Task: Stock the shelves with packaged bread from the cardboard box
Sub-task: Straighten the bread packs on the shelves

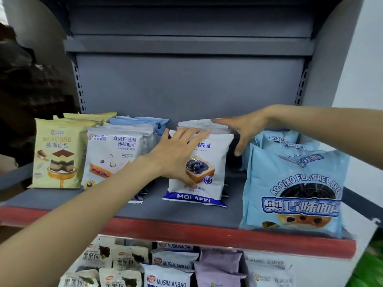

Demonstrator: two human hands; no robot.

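the molafei bread pack (pixel 199 172) stands upright mid-shelf, front of its row; it looks light, soft and slippery (film wrap, crushable loaf), best held by its side edges. the left hand (pixel 178 156) lies flat on its face, fingers straight and together; the right hand (pixel 240 129) touches the row's top, fingers spread. open shelf (pixel 145 208) lies ahead, the blue ao qiao pack (pixel 294 193) crowding right

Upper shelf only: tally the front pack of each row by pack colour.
Yellow: 1, the mousse pack
White: 2, the XianDu pack and the Molafei pack
Light blue: 1, the Ao Qiao pack
Total: 4
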